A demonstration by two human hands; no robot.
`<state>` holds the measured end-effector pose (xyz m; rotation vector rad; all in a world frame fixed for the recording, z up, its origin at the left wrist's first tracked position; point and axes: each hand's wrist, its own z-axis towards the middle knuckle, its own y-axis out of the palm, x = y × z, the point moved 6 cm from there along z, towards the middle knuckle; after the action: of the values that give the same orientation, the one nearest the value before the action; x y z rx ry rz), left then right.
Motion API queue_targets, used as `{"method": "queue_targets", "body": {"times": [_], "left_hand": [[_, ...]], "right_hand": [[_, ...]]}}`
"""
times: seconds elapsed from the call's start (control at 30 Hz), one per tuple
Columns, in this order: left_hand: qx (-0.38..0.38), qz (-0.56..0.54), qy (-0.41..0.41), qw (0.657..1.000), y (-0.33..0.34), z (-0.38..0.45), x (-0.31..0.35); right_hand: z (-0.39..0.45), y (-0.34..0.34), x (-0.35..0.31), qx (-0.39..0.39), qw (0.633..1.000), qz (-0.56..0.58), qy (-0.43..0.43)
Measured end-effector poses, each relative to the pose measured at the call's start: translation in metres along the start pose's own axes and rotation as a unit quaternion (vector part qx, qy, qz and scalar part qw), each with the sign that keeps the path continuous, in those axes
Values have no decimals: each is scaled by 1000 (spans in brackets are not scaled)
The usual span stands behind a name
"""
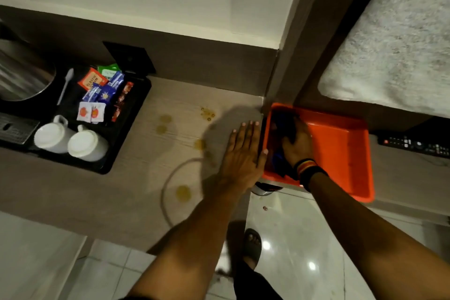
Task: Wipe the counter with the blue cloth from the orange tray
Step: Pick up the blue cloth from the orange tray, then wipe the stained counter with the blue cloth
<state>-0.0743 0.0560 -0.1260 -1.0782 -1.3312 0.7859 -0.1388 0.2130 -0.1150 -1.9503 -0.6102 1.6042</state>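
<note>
Right hand closed over crumpled blue fabric cloth at nine o'clock inside orange plastic tray; left hand flat, fingers spread, on stained pale wood-grain counter; cloth judged soft, light, limp, best bunched mid-fold.

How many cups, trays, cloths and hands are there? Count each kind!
white cups: 2
trays: 2, the black tray and the orange tray
blue cloth: 1
hands: 2, the left hand and the right hand
Total: 7
</note>
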Motion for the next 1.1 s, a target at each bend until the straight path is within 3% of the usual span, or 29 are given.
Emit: {"method": "queue_targets", "body": {"times": [0.07, 0.13, 0.3, 0.43, 0.5, 0.63, 0.83, 1.0, 1.1], "left_hand": [[-12, -32, 8, 999, -16, -8, -5], [38, -29, 10, 999, -40, -27, -18], [111, -7, -24, 994, -86, -103, -87], [104, 15, -91, 990, -90, -164, -160], [94, 13, -120, 988, -89, -186, -188], [88, 25, -147, 985, -86, -209, -216], [94, 10, -163, 982, -74, -205, -229], [100, 22, -166, 981, -70, -202, -233], [89, 22, -170, 981, -72, -202, -231]], "right_hand": [[-24, -12, -21, 28, 999, 29, -21], [-52, -14, -43, 34, 999, 25, -34], [-141, 34, -91, -28, 999, 35, -14], [-206, 105, -96, -128, 988, -82, -9], [-221, 128, -91, -134, 974, -183, -23], [-211, 135, -95, -84, 956, -261, -103], [-178, 154, -94, -14, 954, -283, -101], [-116, 172, -128, -41, 946, -287, -147], [-135, 181, -137, -86, 934, -279, -204]]}}
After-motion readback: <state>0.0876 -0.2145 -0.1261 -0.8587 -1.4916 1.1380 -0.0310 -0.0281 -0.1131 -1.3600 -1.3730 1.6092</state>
